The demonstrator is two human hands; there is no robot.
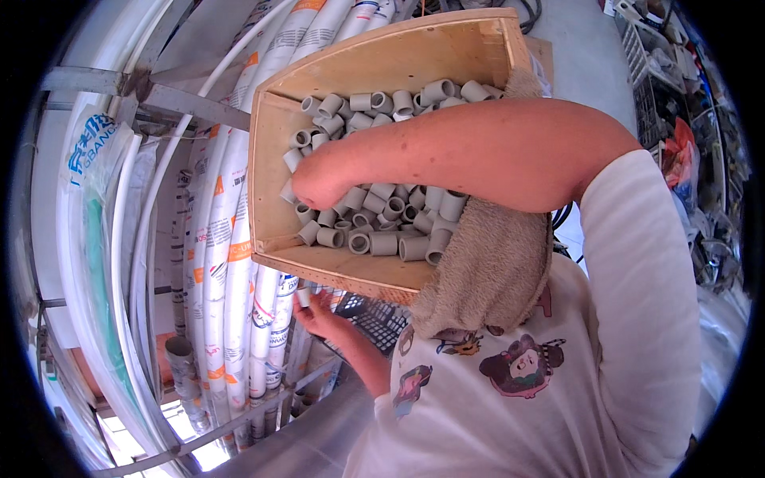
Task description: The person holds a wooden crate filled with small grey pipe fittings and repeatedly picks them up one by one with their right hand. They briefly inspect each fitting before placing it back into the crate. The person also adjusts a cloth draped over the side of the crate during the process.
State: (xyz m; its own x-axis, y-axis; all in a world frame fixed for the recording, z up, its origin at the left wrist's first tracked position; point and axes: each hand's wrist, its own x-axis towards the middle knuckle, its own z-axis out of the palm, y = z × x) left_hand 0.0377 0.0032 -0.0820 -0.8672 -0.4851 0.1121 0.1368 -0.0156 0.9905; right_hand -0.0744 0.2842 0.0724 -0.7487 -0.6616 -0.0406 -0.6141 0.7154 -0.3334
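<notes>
A wooden box (343, 263) holds many short grey plastic pipe couplings (383, 243). My right hand (317, 182) reaches down among them near the box's far left side; its fingers are hidden beneath the hand, so what it holds cannot be seen. My right forearm crosses over the box. Outside and below the box's lower wall, my left hand (315, 313) has a single pale grey coupling (303, 297) between thumb and fingers. A brown towel (484, 275) is draped over the box's near edge, against my shirt.
Beneath my left forearm is a black plastic mesh crate (379, 319). Long wrapped white pipes (224, 299) stand in a metal rack (197, 107) at left. Crates and bagged goods (681, 155) line the right side.
</notes>
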